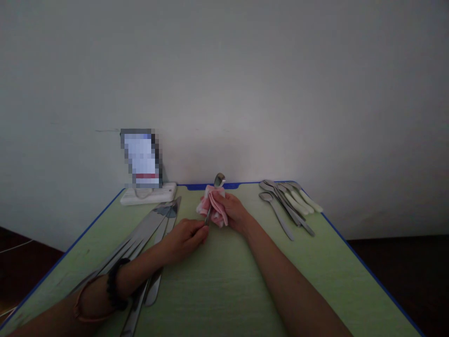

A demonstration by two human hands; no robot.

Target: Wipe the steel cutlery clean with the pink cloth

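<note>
The spoon (220,180) pointed forward and slightly right over the table (224,281), from the left hand (187,236), closed round its near end, through the cloth (218,203), which the right hand (235,213), fingers curled, gripped nearer the far end

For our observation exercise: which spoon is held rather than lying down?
The spoon whose bowl rises above the pink cloth, its handle in the left hand; the other spoons lie on the table.

I hold a shiny metal spoon (219,180) tilted, bowl uppermost, its handle partly wrapped in a crumpled pink-and-white cloth (219,210).
</note>
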